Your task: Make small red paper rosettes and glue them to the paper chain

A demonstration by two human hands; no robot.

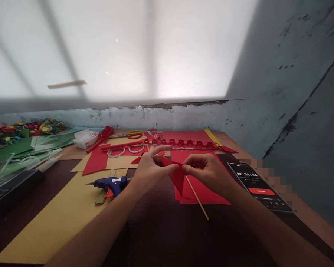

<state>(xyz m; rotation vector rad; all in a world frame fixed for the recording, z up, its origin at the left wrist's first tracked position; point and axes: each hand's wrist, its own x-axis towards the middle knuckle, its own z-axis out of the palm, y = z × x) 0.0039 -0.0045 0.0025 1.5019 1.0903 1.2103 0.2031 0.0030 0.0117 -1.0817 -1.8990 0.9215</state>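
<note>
Between my two hands is a folded piece of red paper (178, 180), its pointed corner hanging down. My left hand (153, 165) pinches its left side between thumb and fingers, the index finger stretched above. On the other side my right hand (204, 168) grips the paper's upper right edge, its thumb close to the left one. Below the right hand a thin wooden stick (197, 198) slants down; its upper end is hidden, so I cannot tell whether it is held. Red sheets (208, 196) lie on the dark table beneath.
A blue glue gun (111, 184) rests on yellow card (58, 218) at left. A phone showing a timer (258, 185) lies at right. Behind are scissors (133, 134), a red paper chain (180, 142) and a white box (86, 138). Green sheets (13, 152) and a dark case (13, 193) are far left.
</note>
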